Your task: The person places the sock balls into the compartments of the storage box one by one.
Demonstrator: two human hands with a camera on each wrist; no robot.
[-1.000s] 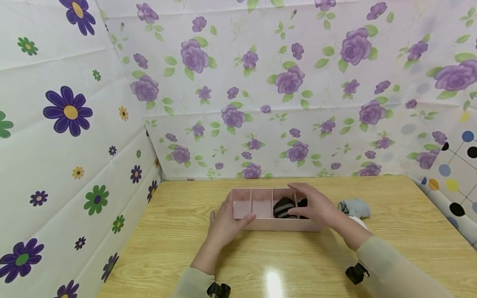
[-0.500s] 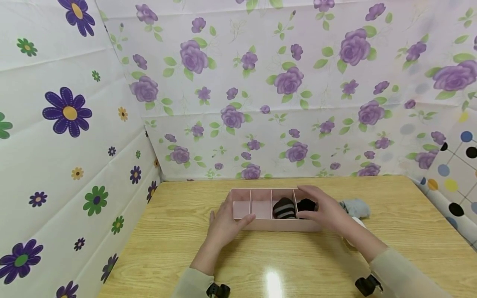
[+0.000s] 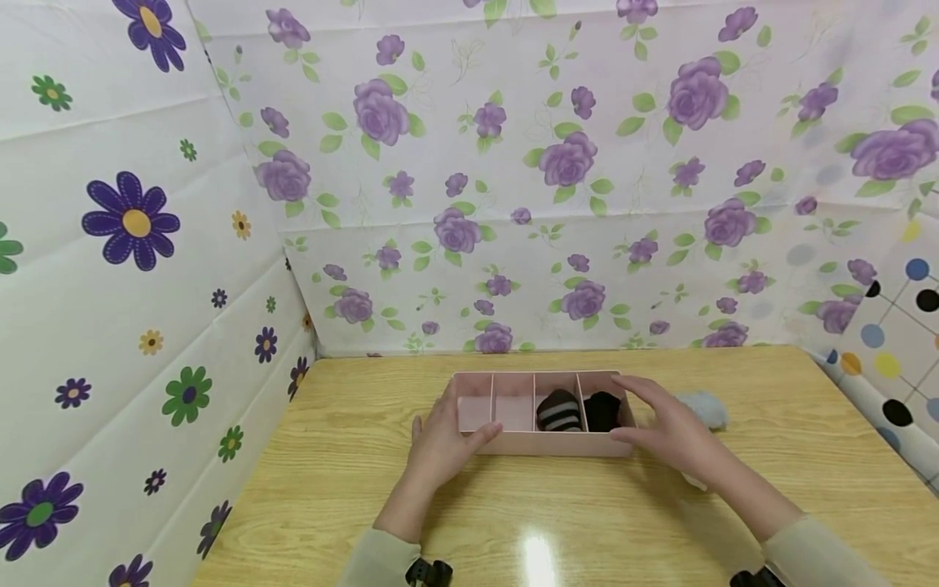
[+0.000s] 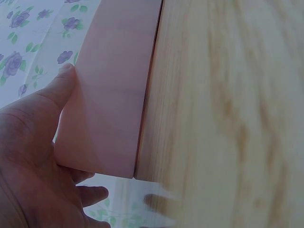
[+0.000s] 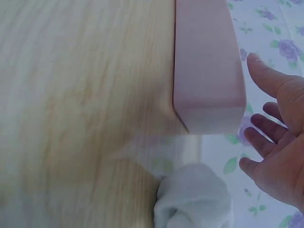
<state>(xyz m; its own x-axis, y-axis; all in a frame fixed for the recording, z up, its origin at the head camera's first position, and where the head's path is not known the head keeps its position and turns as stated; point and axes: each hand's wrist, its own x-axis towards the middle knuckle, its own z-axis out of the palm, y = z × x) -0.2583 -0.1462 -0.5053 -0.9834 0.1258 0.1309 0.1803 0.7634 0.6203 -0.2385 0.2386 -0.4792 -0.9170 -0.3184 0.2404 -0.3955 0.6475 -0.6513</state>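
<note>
A long pink divider box stands on the table. Its third compartment from the left holds a dark rolled sock with grey stripes; the rightmost holds a black rolled sock. The two left compartments hold nothing. My left hand grips the box's left end, thumb over the front rim; in the left wrist view the thumb presses its pink wall. My right hand hovers at the right end, fingers spread and holding nothing. The right wrist view shows this hand apart from the box.
On the wooden table, a light grey-blue cloth bundle lies right of the box, partly behind my right hand. A whitish bundle shows in the right wrist view. Floral sheets hang behind and at the left.
My right hand has moved right, from over the striped sock to the box's right end, uncovering the black sock. My left hand and the box stay put.
</note>
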